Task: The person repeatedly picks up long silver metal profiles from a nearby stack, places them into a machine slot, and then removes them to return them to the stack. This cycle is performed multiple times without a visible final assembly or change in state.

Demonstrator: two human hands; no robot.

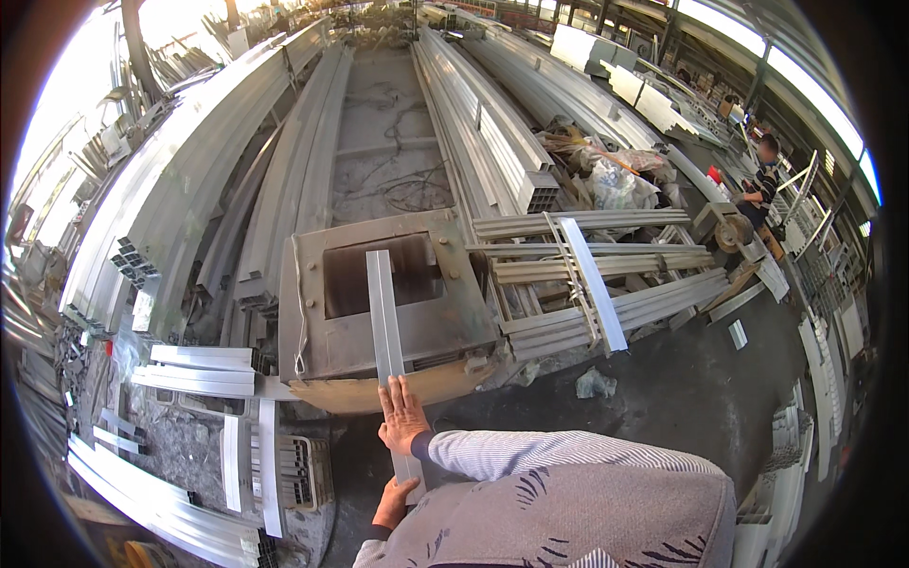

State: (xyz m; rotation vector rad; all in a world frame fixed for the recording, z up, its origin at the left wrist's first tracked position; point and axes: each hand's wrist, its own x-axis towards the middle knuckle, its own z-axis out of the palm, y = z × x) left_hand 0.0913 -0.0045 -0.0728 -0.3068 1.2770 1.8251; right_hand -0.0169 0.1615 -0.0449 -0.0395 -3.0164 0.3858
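Observation:
A long, pale aluminium profile (386,331) reaches from close to my body onto a grey metal machine (445,331). Its far end lies over the machine's rectangular opening, where a dark brown roller (407,270) shows. My right hand (403,417) rests on top of the profile at the machine's front edge, fingers stretched out flat along it. Closer to me, my left hand (393,502) is closed around the near end, thumb on top; its other fingers are partly hidden beneath.
Short profiles (204,369) lie stacked left of the machine. Long profile stacks (492,142) run back on both sides. Thin bars (606,265) lie to the right, with a white strip (592,284) across them. A co-worker (760,185) sits at the far right.

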